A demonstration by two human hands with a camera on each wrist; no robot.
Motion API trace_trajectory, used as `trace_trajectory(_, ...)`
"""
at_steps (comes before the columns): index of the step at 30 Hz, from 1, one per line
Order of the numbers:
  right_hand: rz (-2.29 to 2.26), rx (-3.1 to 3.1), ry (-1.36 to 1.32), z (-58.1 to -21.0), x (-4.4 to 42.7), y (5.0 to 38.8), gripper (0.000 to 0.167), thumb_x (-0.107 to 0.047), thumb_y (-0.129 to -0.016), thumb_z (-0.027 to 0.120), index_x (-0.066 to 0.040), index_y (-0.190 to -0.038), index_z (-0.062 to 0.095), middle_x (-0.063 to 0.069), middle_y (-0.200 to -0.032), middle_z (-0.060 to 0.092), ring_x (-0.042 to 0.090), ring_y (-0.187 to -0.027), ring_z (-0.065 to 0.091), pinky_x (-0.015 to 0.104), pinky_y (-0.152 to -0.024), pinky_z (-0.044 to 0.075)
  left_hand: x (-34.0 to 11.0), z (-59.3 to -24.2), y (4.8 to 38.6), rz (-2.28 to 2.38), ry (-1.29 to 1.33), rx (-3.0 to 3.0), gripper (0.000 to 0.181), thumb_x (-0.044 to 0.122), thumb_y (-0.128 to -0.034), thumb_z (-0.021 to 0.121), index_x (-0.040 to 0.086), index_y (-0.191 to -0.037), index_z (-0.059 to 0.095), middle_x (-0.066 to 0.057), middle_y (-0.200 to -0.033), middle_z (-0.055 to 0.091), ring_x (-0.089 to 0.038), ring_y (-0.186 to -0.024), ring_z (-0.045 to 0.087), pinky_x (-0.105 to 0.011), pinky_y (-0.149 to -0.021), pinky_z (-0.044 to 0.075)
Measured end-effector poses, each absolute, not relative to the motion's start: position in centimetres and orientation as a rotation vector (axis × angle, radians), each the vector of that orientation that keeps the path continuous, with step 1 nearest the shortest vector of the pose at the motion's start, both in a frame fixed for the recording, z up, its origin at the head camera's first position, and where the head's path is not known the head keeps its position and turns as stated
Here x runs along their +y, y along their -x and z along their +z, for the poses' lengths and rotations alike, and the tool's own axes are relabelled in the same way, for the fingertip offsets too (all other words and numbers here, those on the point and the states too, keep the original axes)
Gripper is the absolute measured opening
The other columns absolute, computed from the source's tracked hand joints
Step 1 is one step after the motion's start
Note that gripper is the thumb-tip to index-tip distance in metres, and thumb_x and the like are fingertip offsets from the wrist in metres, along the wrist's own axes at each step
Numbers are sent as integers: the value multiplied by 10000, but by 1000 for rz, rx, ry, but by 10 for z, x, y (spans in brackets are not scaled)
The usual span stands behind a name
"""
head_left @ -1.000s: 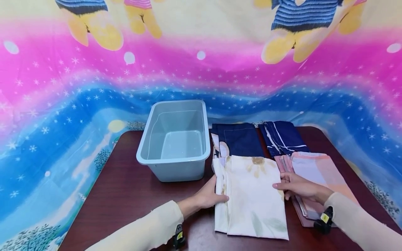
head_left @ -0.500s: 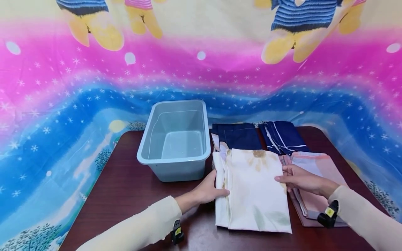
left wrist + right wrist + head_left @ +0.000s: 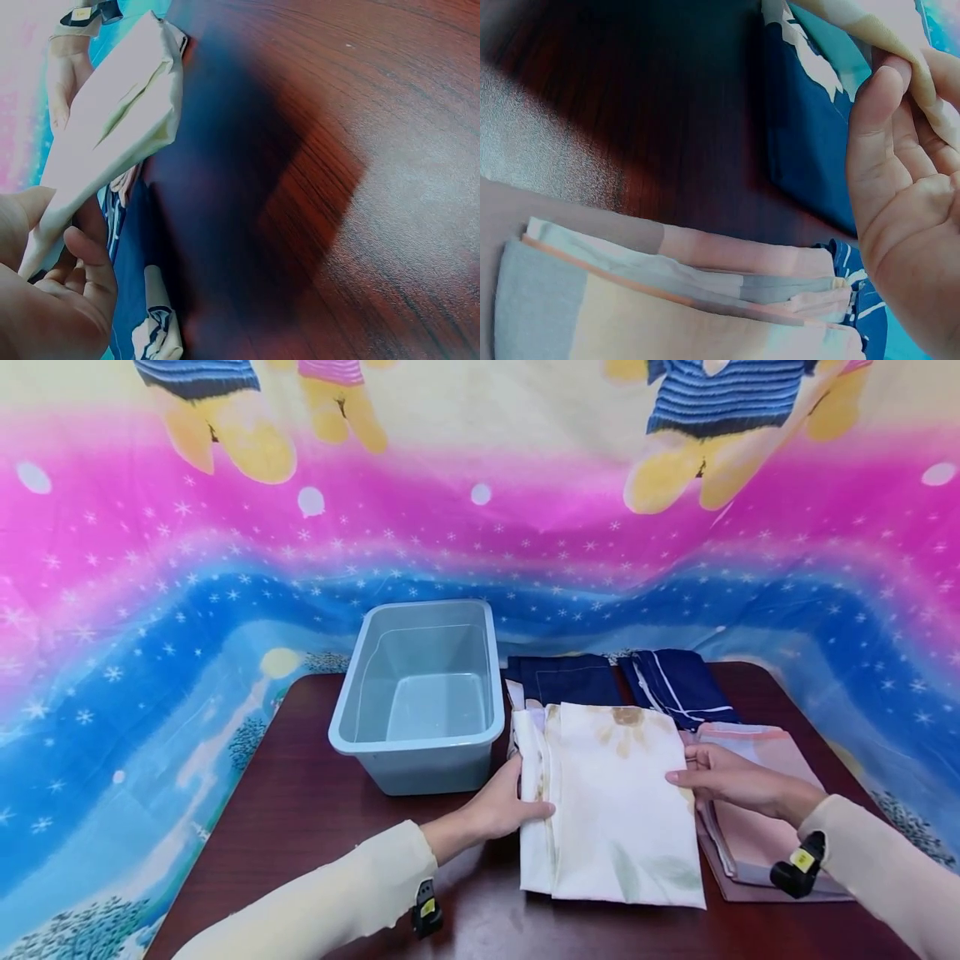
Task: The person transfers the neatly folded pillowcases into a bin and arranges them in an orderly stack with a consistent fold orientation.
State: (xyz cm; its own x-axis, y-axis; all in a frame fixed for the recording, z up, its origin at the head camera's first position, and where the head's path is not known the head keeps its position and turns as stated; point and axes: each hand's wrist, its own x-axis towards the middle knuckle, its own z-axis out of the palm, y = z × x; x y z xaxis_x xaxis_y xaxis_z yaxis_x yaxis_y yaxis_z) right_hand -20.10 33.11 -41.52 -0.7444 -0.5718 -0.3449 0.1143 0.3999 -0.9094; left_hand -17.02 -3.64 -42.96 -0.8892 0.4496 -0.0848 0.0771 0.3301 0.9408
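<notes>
A folded cream cloth [image 3: 626, 802] with a faded flower print is held up between both hands in the head view. My left hand [image 3: 498, 806] grips its left folded edge, thumb in front. At the right edge, my right hand [image 3: 738, 785] pinches the cloth between thumb and fingers. In the left wrist view the cloth [image 3: 112, 127] hangs above the tabletop, which carries a dark shadow. The right wrist view has the right hand [image 3: 915, 195] pinching a fold of the cloth at the top.
A grey-blue plastic tub [image 3: 423, 768] stands left of the cloth. Behind lie a folded navy cloth [image 3: 562, 678] and a navy one with white lines [image 3: 682, 685]. Folded pink checked fabric [image 3: 757, 839] lies at right. A patterned curtain [image 3: 480, 535] surrounds the dark red-brown table [image 3: 292, 827].
Both hands have raised the cream cloth and shifted it slightly right, so it covers more of the navy cloth behind. The tub and other fabrics have stayed put.
</notes>
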Motion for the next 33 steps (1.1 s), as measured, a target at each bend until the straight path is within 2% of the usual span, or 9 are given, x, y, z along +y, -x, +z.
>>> trace_trajectory(4, -1365, 2089, 370, -414, 330, 199, 204, -219, -1064, 517, -15, -1059, 527, -35, -710, 603, 163, -763, 695, 405, -716, 590, -34, -426, 169, 1604, -488, 2267, 810, 69, -875, 754, 105, -1544, 299, -147, -1435, 495, -232, -1187, 619, -374, -960, 552)
trace_trajectory(7, -1347, 2122, 361, -413, 331, 199, 233, -227, -1060, 526, -51, -918, 470, -77, -638, 486, 154, -745, 668, 399, -712, 585, -32, -423, 169, 1632, -493, 2234, 835, 40, -881, 739, 136, -1565, 270, -159, -1406, 538, -245, -1155, 648, -371, -922, 572)
trace_trajectory(11, -1337, 2110, 369, -410, 333, 200, 182, -226, -1066, 514, -51, -1018, 532, -48, -726, 605, 128, -802, 681, 389, -713, 584, -31, -420, 169, 1645, -483, 2202, 884, 44, -893, 732, 200, -1595, 218, -146, -1382, 577, -229, -1117, 675, -355, -887, 585)
trace_trajectory(15, -1304, 2112, 361, -404, 337, 201, 224, -243, -1072, 499, -43, -1137, 576, 3, -889, 724, 112, -848, 689, 363, -737, 578, -30, -414, 170, 1652, -483, 2175, 900, 44, -899, 728, 246, -1600, 201, -138, -1358, 595, -222, -1088, 691, -363, -867, 598)
trace_trajectory(17, -1282, 2129, 358, -400, 338, 201, 245, -248, -1075, 491, -24, -1138, 569, 18, -926, 735, 117, -846, 680, 348, -752, 566, -30, -410, 171, 1655, -487, 2166, 893, 36, -901, 724, 244, -1598, 207, -142, -1348, 596, -232, -1088, 689, -376, -868, 599)
trace_trajectory(23, -1273, 2175, 331, -387, 336, 201, 245, -260, -1063, 521, -19, -1030, 490, 16, -819, 640, 156, -847, 672, 358, -771, 573, -33, -395, 173, 1623, -456, 2200, 838, 90, -906, 744, 214, -1575, 255, -137, -1303, 614, -243, -1074, 697, -401, -864, 603)
trace_trajectory(25, -1296, 2156, 347, -383, 335, 202, 230, -243, -1067, 514, -15, -1093, 510, 36, -856, 675, 158, -884, 697, 366, -784, 587, -34, -390, 175, 1616, -458, 2216, 827, 106, -905, 751, 210, -1569, 267, -135, -1298, 616, -241, -1073, 699, -399, -866, 602)
trace_trajectory(30, -1332, 2095, 387, -374, 333, 206, 300, -213, -1082, 476, -30, -1315, 527, 79, -1084, 761, 175, -1002, 736, 376, -830, 602, -35, -383, 177, 1621, -476, 2234, 837, 102, -901, 752, 203, -1572, 262, -132, -1337, 591, -239, -1108, 681, -388, -899, 588)
trace_trajectory(33, -1324, 2128, 369, -369, 329, 208, 294, -234, -1075, 496, -25, -1279, 538, 69, -1050, 767, 168, -973, 739, 391, -808, 605, -37, -379, 178, 1632, -473, 2225, 866, 93, -903, 747, 214, -1587, 230, -131, -1353, 580, -245, -1123, 678, -400, -912, 586)
